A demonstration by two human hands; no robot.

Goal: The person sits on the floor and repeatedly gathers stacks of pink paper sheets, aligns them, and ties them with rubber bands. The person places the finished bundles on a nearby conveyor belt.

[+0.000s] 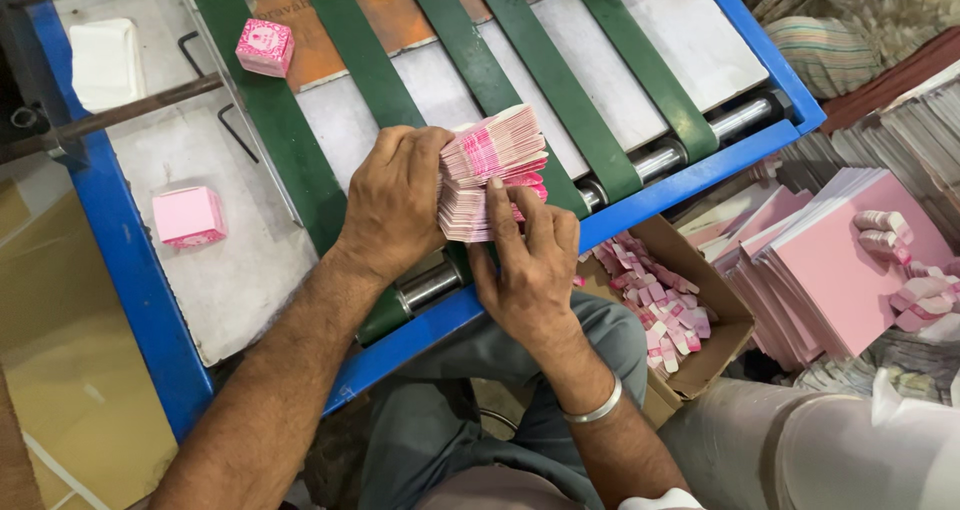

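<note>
Clamped between left hand (395,202) and right hand (528,270): a thick stack of flattened pink cartons (492,170), fingers of both closed around it, edges squared over a green conveyor belt (275,120) at the blue machine frame (130,270). Nearby, a folded pink box (188,216) (thin, glossy card).

Two small pink boxes (265,47) (188,216) are being left lying at the upper left, while pink sheets (840,260) are being kept stacked at right, beside a cardboard box (722,340).
</note>
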